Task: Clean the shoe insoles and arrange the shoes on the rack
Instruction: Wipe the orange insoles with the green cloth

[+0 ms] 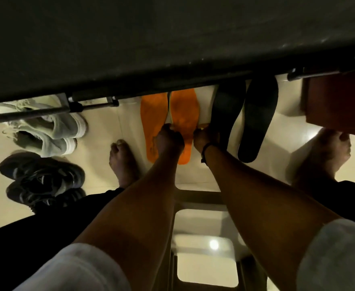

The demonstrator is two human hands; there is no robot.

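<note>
Two hands work low over the floor: our left hand curls onto the right orange insole, and our right hand pinches something yellow we cannot identify. Thin, light and floppy, we judge, so take it mid-length. Beyond lie black insoles; a dark ledge hides their far ends.

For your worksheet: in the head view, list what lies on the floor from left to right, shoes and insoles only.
Dark sneakers and pale grey sneakers at far left → orange insoles → black insoles.
</note>
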